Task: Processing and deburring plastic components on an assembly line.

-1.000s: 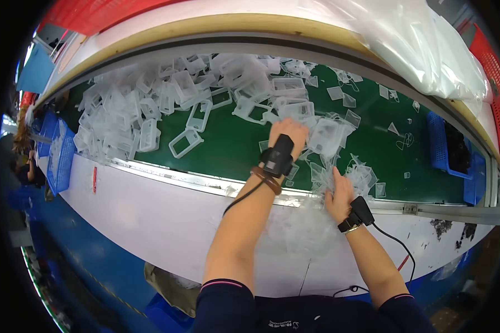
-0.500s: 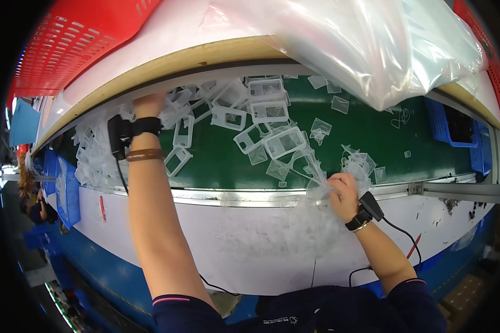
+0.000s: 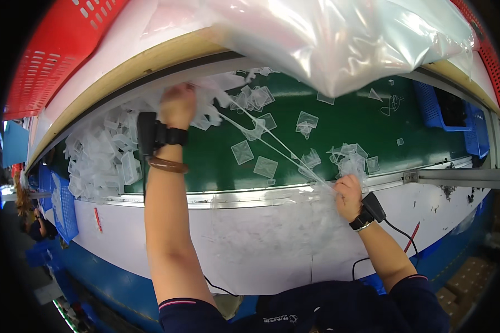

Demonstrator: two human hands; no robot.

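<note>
My right hand (image 3: 348, 197) is closed at the near rail, its fingers pinching the end of a thin translucent plastic runner (image 3: 286, 151). Stretched as narrow strands, the runner leads up and left across the green surface (image 3: 205, 164) toward my left hand (image 3: 178, 102). That hand is smeared by motion beside blurred translucent plastic parts (image 3: 206, 114), so its fingers cannot be made out. Left of it lies a heap of clear box-shaped plastic parts (image 3: 103, 150). Small square clear pieces (image 3: 265, 166) are scattered between the hands, and a cluster of clear scraps (image 3: 351, 160) sits just beyond my right hand.
A clear plastic bag (image 3: 339, 50) overhangs the far ledge. Red baskets (image 3: 55, 61) stand at the far corners; blue baskets (image 3: 436, 111) flank the surface. A metal rail (image 3: 250, 198) edges the near side, with a red pen (image 3: 98, 219) on the white table.
My left hand has shifted slightly right, and the framed clear parts in the middle have moved up and left toward it. The runner now stretches between the hands; my right hand has hardly moved.
</note>
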